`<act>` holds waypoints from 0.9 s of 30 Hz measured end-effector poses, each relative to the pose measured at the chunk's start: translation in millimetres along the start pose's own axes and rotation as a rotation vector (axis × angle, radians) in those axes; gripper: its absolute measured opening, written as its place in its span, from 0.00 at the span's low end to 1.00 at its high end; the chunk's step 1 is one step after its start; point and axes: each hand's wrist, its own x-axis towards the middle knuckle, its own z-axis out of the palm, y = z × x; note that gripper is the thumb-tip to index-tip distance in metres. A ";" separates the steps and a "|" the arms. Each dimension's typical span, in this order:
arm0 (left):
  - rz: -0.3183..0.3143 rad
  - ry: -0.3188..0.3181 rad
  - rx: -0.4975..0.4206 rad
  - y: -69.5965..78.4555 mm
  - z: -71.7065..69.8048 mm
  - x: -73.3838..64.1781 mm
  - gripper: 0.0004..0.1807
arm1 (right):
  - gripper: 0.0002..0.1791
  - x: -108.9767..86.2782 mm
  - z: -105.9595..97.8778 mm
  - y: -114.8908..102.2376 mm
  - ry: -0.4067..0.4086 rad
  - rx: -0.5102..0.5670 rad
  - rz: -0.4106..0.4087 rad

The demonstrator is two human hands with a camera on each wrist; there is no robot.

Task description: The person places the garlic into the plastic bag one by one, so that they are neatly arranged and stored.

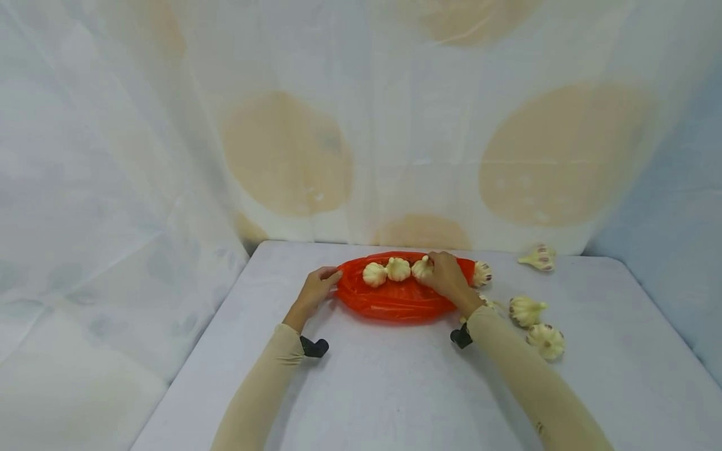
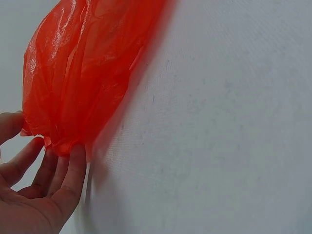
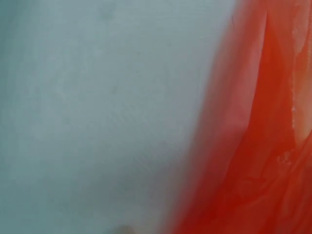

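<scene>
A red plastic bag (image 1: 389,308) lies across the far part of the table. My left hand (image 1: 317,291) holds its left end, and in the left wrist view the fingertips (image 2: 77,151) press against the gathered plastic. Two garlic bulbs, one at the left (image 1: 375,274) and one in the middle (image 1: 398,269), sit in a row on the bag. At the right of that row, my right hand (image 1: 450,279) grips another garlic bulb (image 1: 420,268). The right wrist view shows the bag's red side (image 3: 263,170) but hardly any of the hand.
To the right of the bag lie several more garlic bulbs: one at its right end (image 1: 482,274), one farther back (image 1: 539,257), and two nearer ones (image 1: 527,311) (image 1: 545,342). Another is partly hidden by the right wrist. White patterned sheets hang around the white table (image 1: 383,388).
</scene>
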 end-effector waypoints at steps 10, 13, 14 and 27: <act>0.001 -0.001 -0.007 1.7 -1.4 -3.6 0.18 | 0.23 -5.3 1.4 -10.7 -0.023 -0.003 0.091; 0.003 0.001 -0.012 1.2 -1.5 -4.3 0.19 | 0.24 -5.6 2.8 -12.1 -0.031 -0.002 0.117; 0.002 0.001 -0.012 1.2 -1.4 -4.6 0.19 | 0.24 -5.1 3.6 -12.1 -0.032 -0.001 0.121; 0.000 0.006 0.005 -0.5 -0.2 -7.5 0.20 | 0.22 -2.5 10.7 -12.8 0.001 -0.010 0.133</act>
